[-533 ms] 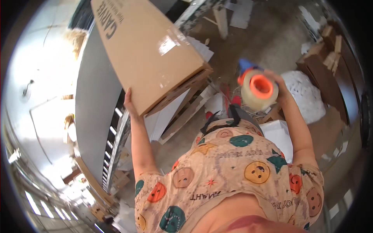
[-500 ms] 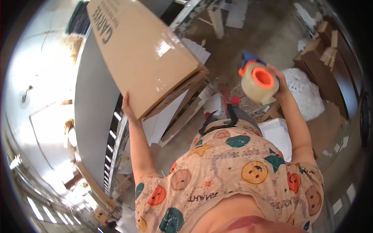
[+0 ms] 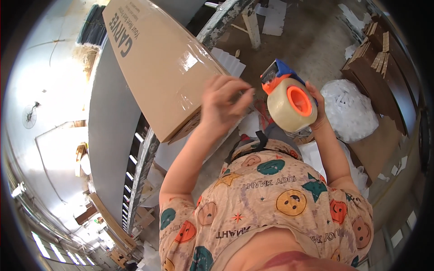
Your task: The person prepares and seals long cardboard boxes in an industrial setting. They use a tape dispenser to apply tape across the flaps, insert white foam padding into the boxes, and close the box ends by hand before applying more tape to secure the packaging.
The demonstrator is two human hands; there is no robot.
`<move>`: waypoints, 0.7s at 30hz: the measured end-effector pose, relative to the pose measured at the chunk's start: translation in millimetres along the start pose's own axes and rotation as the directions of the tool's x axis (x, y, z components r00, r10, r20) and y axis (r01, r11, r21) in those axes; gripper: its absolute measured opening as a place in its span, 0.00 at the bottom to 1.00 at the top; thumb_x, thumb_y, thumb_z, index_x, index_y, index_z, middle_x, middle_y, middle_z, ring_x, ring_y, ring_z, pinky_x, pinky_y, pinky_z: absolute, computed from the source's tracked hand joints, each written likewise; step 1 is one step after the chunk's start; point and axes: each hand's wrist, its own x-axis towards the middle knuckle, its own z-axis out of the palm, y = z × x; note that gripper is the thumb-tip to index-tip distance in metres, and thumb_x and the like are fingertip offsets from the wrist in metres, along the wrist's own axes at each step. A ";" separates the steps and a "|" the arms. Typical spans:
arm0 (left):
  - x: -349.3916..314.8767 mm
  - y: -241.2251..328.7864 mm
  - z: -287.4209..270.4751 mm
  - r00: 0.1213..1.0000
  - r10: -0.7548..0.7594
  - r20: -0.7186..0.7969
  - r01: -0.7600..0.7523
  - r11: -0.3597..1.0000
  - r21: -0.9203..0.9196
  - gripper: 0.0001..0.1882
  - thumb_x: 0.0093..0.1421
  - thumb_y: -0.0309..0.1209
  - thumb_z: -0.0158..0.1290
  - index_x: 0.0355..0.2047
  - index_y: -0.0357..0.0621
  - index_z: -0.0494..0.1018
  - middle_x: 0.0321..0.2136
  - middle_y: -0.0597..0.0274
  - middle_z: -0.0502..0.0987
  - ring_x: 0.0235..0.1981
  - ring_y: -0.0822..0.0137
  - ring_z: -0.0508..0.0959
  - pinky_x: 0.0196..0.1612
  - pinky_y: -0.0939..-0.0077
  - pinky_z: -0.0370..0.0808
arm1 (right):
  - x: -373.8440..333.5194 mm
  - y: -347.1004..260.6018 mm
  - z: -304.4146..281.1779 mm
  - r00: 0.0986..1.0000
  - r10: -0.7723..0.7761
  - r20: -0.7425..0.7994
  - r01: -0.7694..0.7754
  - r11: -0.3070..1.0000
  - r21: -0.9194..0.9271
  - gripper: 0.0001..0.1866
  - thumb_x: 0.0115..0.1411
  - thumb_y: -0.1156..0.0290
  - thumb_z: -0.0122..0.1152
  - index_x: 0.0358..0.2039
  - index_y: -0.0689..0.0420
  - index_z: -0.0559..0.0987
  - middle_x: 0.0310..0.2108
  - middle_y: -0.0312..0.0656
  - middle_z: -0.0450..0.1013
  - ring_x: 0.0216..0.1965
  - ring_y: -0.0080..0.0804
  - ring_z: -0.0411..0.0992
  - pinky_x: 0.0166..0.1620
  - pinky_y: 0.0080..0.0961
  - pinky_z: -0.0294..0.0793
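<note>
Carton [image 3: 158,67] on scuffed frame [image 3: 226,21], seemingly metal; littered floor [image 3: 309,47].

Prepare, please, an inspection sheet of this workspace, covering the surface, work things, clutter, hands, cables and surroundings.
Surface: scuffed frame with chipped paint, beside the carton.
Work things: brown carton, shiny clear tape on its side; blue and orange tape dispenser loaded with a tape roll.
Clutter: loose white sheets, bag of white pieces, brown boards at right.
Hands: right hand holds the dispenser; left hand loosely bent before the carton, contact unclear.
Cables: nothing seen for certain.
Surroundings: bright wall, fan at left.
</note>
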 end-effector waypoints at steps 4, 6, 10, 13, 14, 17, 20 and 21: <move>3.9 14.5 15.8 0.983 -0.159 0.090 0.173 0.970 -0.173 0.13 0.46 0.31 0.67 0.30 0.39 0.78 0.29 0.62 0.75 0.31 0.68 0.73 0.36 0.76 0.72 | -10.5 13.1 16.8 0.998 0.010 -0.067 -0.017 0.993 -0.115 0.29 0.61 0.51 0.47 0.50 0.66 0.71 0.44 0.50 0.74 0.42 0.37 0.76 0.48 0.33 0.77; -1.8 8.9 16.3 0.968 -0.194 0.158 0.222 0.956 -0.190 0.14 0.46 0.31 0.67 0.31 0.39 0.77 0.30 0.64 0.74 0.31 0.73 0.71 0.34 0.77 0.71 | -14.9 20.0 11.1 0.994 0.028 -0.108 -0.042 0.991 -0.130 0.29 0.61 0.50 0.47 0.47 0.66 0.72 0.39 0.49 0.75 0.34 0.33 0.76 0.39 0.25 0.79; -5.8 5.8 8.9 0.912 -0.261 0.317 0.354 0.892 -0.282 0.12 0.47 0.28 0.67 0.28 0.39 0.75 0.30 0.65 0.74 0.30 0.78 0.71 0.30 0.81 0.69 | -18.5 31.7 24.2 0.969 0.017 -0.247 -0.036 0.997 -0.071 0.27 0.61 0.49 0.46 0.42 0.65 0.74 0.29 0.46 0.75 0.25 0.28 0.73 0.30 0.21 0.76; -2.9 4.1 2.9 0.823 -0.330 0.463 0.507 0.794 -0.335 0.09 0.50 0.25 0.64 0.26 0.38 0.73 0.29 0.65 0.75 0.27 0.79 0.72 0.28 0.84 0.70 | -21.8 31.9 12.5 0.990 0.115 -0.080 -0.118 0.993 -0.032 0.27 0.61 0.48 0.46 0.38 0.65 0.74 0.22 0.42 0.72 0.20 0.26 0.71 0.25 0.19 0.73; -1.3 1.8 0.9 0.753 -0.353 0.555 0.604 0.705 -0.371 0.09 0.52 0.24 0.63 0.25 0.38 0.72 0.29 0.64 0.76 0.27 0.79 0.74 0.28 0.85 0.71 | -23.3 31.1 8.4 0.987 0.151 -0.058 -0.154 0.987 -0.051 0.27 0.61 0.48 0.47 0.36 0.65 0.74 0.20 0.41 0.71 0.19 0.25 0.70 0.23 0.19 0.72; 9.9 0.9 -4.1 0.628 -0.381 0.679 0.723 0.608 -0.328 0.07 0.54 0.21 0.60 0.24 0.36 0.72 0.28 0.61 0.77 0.28 0.75 0.79 0.31 0.83 0.76 | -25.8 30.0 7.4 0.980 0.177 -0.090 -0.189 0.972 -0.138 0.27 0.61 0.47 0.47 0.35 0.64 0.74 0.18 0.39 0.69 0.16 0.24 0.68 0.22 0.19 0.71; 21.0 -28.7 3.0 0.599 -0.236 0.765 0.698 0.623 -0.354 0.06 0.54 0.19 0.60 0.25 0.35 0.72 0.29 0.59 0.78 0.32 0.71 0.80 0.34 0.81 0.79 | -27.6 28.6 10.8 0.978 0.142 -0.153 -0.174 0.960 -0.221 0.27 0.61 0.47 0.48 0.35 0.63 0.74 0.18 0.38 0.69 0.16 0.24 0.67 0.21 0.19 0.70; 29.0 -34.3 2.1 0.544 -0.266 0.796 0.723 0.629 -0.284 0.06 0.53 0.18 0.60 0.25 0.35 0.72 0.28 0.58 0.79 0.32 0.70 0.80 0.34 0.81 0.78 | -28.3 30.1 10.4 0.980 0.114 -0.164 -0.153 0.957 -0.245 0.26 0.62 0.48 0.47 0.35 0.62 0.75 0.19 0.38 0.69 0.16 0.23 0.67 0.21 0.19 0.70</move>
